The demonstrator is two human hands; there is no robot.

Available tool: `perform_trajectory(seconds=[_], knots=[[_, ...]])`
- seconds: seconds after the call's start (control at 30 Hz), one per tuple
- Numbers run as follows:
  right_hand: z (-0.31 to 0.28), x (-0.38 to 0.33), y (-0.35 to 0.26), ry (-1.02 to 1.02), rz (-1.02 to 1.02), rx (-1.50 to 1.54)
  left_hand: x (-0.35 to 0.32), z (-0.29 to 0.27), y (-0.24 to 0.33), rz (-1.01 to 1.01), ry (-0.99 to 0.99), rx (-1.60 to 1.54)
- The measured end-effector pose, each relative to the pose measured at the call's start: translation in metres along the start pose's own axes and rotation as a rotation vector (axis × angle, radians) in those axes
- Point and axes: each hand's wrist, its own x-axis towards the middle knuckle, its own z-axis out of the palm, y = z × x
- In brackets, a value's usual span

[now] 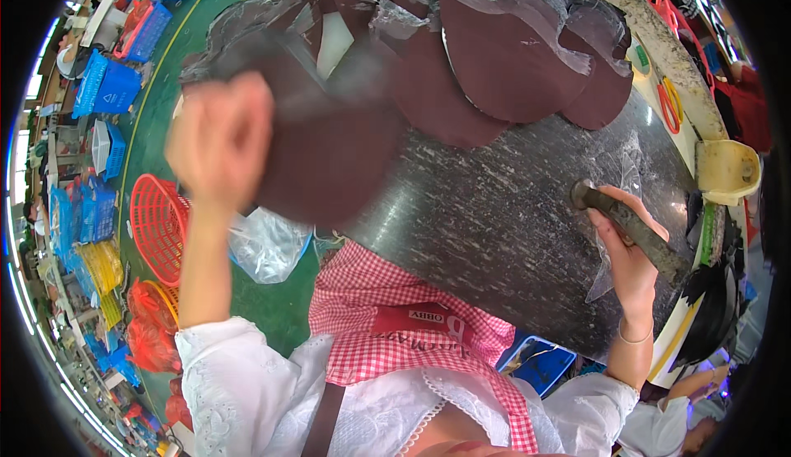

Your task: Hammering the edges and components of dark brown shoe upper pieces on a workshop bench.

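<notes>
My left hand [221, 137] is smeared by motion at the left edge of a dark maroon rounded sheet piece [334, 168], which is also blurred. The hand looks curled, but its fingers are too blurred to show whether they grip the piece. On the right, my right hand [630, 251] is closed round a hammer [630, 224] with a round, dark metal face. Beneath the hammer lies the dark speckled tabletop [494, 226], with scraps of clear film [628, 164] close by. More maroon pieces [515, 61] with crinkled clear film along their upper edges overlap at the table's far side.
A red basket [158, 230] and a bag of clear plastic [270, 243] stand left of the table. Beyond are blue crates [107, 84] on a green floor [177, 53]. A yellowish container [727, 170] and orange-handled scissors [669, 104] sit at the right edge. Another person's arm [700, 381] shows lower right.
</notes>
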Motion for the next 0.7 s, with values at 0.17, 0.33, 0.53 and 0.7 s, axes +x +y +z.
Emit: perform_trajectory(seconds=[0.17, 0.33, 0.53, 0.7], knots=[[0.013, 0.008, -0.007, 0.041, -0.228, -0.094, -0.008, -0.003, 0.043, 0.413, -0.521, -0.173], [0.02, 0.02, 0.013, 0.043, -0.427, -0.237, -0.063, -0.023, 0.109, 1.022, -0.743, -1.218], [0.024, 0.083, 0.005, 0.289, -0.585, -0.435, 0.115, 0.106, 0.088, 0.29, -0.275, -0.843], [0.03, 0.153, 0.036, 0.33, -0.367, -0.423, 0.155, 0.198, 0.123, 0.255, -0.209, -0.308]])
